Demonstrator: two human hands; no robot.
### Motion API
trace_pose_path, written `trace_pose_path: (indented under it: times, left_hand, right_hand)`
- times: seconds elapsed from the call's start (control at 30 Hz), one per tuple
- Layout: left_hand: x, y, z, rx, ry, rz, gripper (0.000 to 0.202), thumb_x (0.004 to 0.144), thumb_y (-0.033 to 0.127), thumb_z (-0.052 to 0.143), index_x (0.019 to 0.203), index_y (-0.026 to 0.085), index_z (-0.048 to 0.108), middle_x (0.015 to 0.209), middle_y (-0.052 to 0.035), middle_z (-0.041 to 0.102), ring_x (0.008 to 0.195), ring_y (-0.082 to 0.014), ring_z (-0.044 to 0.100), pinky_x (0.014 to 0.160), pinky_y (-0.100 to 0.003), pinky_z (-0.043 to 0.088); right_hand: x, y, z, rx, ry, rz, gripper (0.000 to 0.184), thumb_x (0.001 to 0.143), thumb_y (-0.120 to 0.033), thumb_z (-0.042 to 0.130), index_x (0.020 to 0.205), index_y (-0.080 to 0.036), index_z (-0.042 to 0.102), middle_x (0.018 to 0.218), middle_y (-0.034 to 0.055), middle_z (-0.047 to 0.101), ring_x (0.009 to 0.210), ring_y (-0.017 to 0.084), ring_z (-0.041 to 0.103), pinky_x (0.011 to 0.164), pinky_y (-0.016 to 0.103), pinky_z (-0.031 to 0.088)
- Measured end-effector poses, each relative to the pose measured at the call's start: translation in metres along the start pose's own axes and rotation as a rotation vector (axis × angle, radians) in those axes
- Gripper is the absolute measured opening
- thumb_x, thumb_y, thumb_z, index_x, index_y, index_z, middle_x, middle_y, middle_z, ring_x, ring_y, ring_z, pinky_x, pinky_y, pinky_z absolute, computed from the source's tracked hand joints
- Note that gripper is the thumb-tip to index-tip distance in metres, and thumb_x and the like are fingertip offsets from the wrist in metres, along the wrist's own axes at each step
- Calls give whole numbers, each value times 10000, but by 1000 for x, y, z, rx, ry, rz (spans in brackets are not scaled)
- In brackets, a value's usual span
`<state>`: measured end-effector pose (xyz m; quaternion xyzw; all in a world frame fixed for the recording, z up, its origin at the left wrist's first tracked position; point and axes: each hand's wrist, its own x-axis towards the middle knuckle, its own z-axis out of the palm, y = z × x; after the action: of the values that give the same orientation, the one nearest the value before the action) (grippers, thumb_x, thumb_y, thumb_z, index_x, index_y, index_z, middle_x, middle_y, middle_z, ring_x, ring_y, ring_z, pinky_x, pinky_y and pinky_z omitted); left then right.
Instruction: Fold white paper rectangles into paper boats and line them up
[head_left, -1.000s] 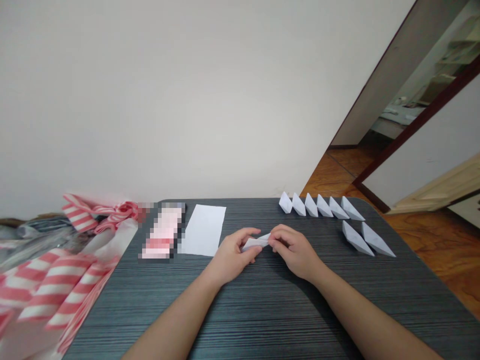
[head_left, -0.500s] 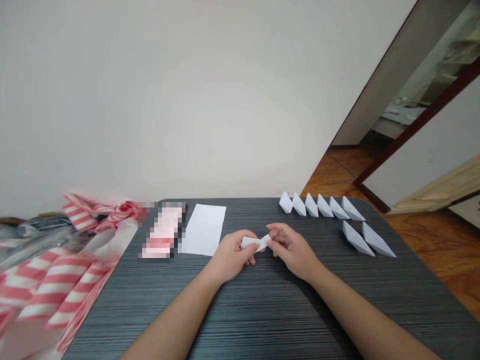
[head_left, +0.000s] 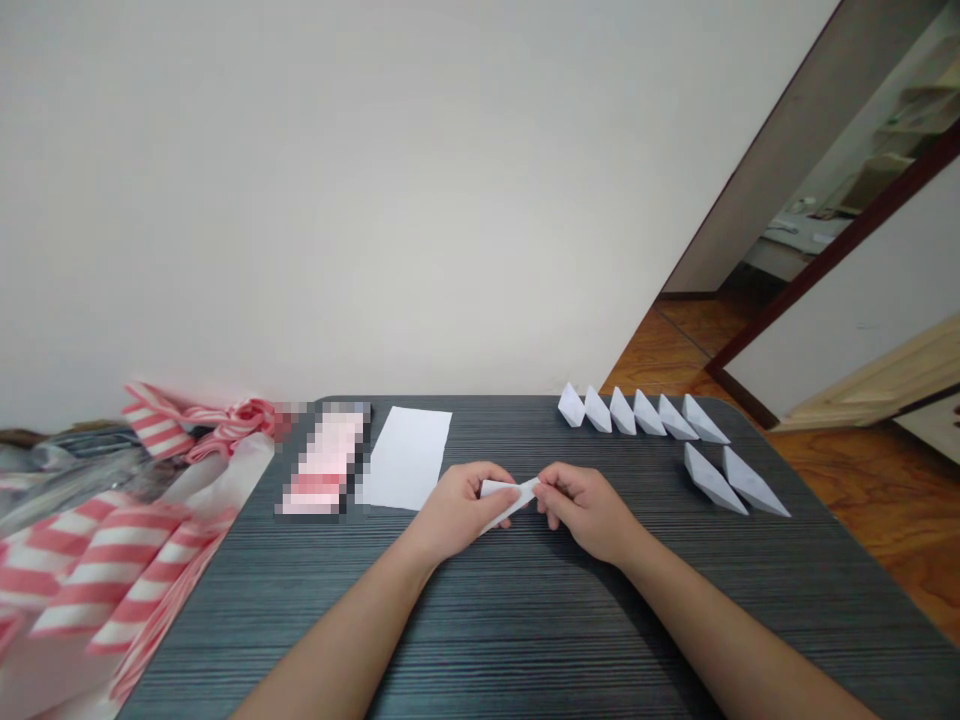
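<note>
Between my two hands, over the middle of the dark table, is a small piece of folded white paper [head_left: 496, 489]. My left hand [head_left: 463, 508] grips its left part, with the thumb lying on top. At its right tip, my right hand [head_left: 581, 503] pinches the paper between thumb and fingers. The paper's underside and some fingertips are hidden. Several folded white paper boats [head_left: 649, 412] stand in a row at the far right of the table, and two more lie just in front of them.
White paper sheets [head_left: 409, 458] lie left of my hands on the dark table [head_left: 465, 620]. Beside them is a blurred-out pinkish rectangle [head_left: 322, 460]. Red-and-white striped cloth [head_left: 112, 560] is heaped past the left edge. A pale wall [head_left: 450, 200] borders the table's far side.
My right hand has turned slightly and its fingers have closed in on the paper's right tip. The folded paper has tilted, showing more of its lower edge under my left thumb.
</note>
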<state>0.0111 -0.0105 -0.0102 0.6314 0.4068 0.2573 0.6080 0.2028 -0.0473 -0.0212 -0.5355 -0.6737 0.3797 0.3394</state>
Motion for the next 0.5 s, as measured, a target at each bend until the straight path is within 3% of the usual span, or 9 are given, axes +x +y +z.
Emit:
trace_pose_path:
  times: [0.5]
  left_hand:
    - [-1, 6, 1, 16, -7, -37, 245, 791, 365, 546, 837, 145, 644, 587, -13, 627, 472, -88, 522, 446, -172, 364]
  right_hand:
    - [0, 0, -1, 31, -40, 22, 224, 873, -270, 482, 694, -159, 560, 532, -18, 559, 479, 97, 524, 515, 203, 399]
